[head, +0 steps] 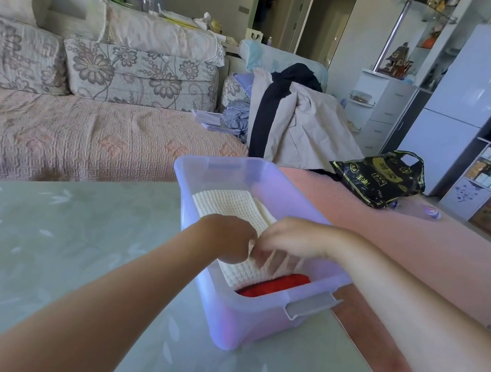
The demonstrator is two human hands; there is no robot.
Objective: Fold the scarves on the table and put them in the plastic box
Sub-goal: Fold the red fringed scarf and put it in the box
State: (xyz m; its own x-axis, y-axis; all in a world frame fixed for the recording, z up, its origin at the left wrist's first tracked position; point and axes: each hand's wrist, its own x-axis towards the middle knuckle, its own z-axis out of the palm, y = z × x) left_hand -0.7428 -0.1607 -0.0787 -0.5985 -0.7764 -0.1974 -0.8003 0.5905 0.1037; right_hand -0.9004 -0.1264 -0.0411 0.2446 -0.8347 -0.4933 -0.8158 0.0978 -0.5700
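Plastic box (pixel 246 325) on bench (pixel 64 253) | white knit scarf (pixel 228 205) inside, over red scarf (pixel 276 285) | left hand (pixel 225 237) curled on it — grip hidden, cannot tell | right hand (pixel 291 235) fingers (pixel 277 261) apart, pressing it

Your box (pixel 247 322) sits on the table (pixel 32 247), towards its right edge, with the sofa (pixel 68 130) behind. Inside, a scarf (pixel 228 205) lies over a second scarf (pixel 272 287), which shows at the near end. Your left hand (pixel 225 237) and right hand (pixel 286 244) meet side by side on the top one. The bag (pixel 379 175) lies beyond, to the right.
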